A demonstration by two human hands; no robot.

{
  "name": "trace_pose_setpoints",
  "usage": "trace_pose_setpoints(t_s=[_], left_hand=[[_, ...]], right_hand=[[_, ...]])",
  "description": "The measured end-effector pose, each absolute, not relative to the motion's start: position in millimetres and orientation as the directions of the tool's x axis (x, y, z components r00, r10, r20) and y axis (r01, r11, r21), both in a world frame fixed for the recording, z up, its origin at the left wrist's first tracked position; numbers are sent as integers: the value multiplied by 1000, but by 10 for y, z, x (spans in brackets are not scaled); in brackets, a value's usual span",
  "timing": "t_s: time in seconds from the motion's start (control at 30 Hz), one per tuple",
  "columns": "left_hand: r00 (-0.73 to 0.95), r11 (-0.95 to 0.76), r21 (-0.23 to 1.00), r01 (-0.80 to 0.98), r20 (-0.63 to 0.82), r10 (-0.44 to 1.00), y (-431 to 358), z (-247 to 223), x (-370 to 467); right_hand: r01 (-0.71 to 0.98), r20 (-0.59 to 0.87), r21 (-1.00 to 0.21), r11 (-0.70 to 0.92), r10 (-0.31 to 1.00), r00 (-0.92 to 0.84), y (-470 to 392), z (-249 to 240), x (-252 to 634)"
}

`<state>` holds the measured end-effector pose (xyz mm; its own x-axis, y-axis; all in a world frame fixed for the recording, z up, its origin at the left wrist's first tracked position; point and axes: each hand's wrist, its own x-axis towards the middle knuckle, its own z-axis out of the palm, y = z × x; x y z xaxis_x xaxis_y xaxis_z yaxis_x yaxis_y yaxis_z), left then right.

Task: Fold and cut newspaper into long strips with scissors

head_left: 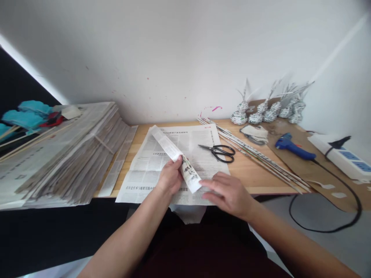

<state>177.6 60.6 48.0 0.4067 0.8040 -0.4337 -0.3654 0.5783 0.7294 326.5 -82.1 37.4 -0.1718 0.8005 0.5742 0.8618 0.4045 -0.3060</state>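
Observation:
A long newspaper strip (pixel 165 143) lies slantwise over an open newspaper sheet (pixel 142 162), its near end printed with a picture. My left hand (pixel 171 175) pinches the strip near its middle, thumb on top. Beside the strip's near end is my right hand (pixel 228 193), fingers spread, the index fingertip at or just touching the strip's corner. Black-handled scissors (pixel 218 151) rest on the sheet beyond my right hand, blades pointing left.
A tall newspaper stack (pixel 95 143) stands left, another strip (pixel 116 170) beside it. Thin rolled paper sticks (pixel 257 158) lie right. Behind them are several woven gourd shapes (pixel 240 114) and a cloth (pixel 255 134). A blue glue gun (pixel 295 148) and power strip (pixel 342 156) sit on cardboard (pixel 284 154).

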Motion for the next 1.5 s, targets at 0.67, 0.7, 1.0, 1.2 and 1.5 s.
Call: trace_pose_setpoints(t_s=[0.67, 0.7, 1.0, 1.2, 1.5], left_hand=[[288, 441, 800, -407, -346, 893, 662, 663, 1682], [275, 418, 809, -413, -327, 904, 683, 666, 1697], [113, 189, 870, -455, -154, 982, 828, 711, 1830], [59, 113, 883, -456, -97, 994, 815, 774, 1856], [43, 67, 889, -453, -53, 998, 758, 786, 1819]], right_hand=[[925, 316, -331, -187, 902, 296, -553, 770, 3799], [894, 308, -422, -151, 904, 298, -662, 789, 3684], [31, -204, -979, -203, 979, -20, -1322, 548, 2655], [-148, -228, -960, -238, 970, -82, -1323, 535, 2536], [-112, -86, -988, -107, 981, -176, -1321, 471, 2463]])
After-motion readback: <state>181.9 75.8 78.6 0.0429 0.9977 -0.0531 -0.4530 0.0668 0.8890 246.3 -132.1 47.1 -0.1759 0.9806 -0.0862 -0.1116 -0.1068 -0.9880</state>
